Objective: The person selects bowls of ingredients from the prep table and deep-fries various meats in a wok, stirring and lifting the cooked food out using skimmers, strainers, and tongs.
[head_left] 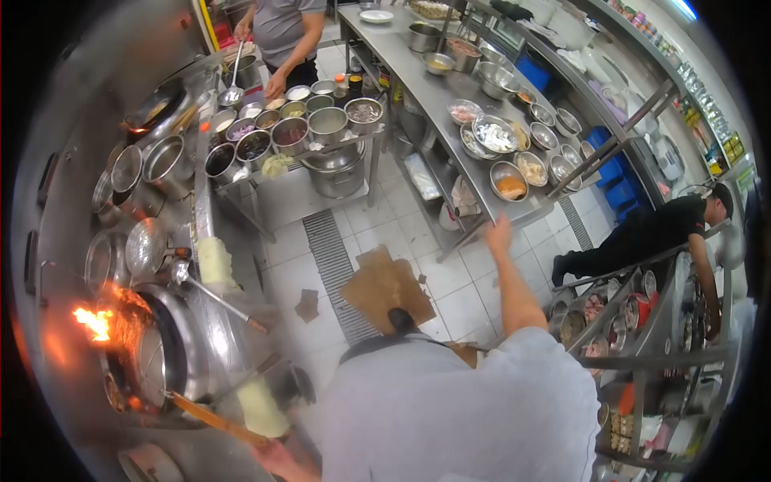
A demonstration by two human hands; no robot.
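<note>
My left hand is closed around the wooden handle of a tool at the bottom left. The tool's far end reaches a round mesh strainer or pan on the stove, beside a large steel wok. Flames rise at the wok's left edge. My right arm stretches forward, and my right hand is at the corner of the steel table, just below a metal bowl with orange food. Its fingers are blurred, so their pose is unclear.
A co-worker at the top holds a long ladle near a stand of ingredient pots. Another person in dark clothes leans over shelves at the right. Brown cardboard lies on the tiled floor beside a drain grate.
</note>
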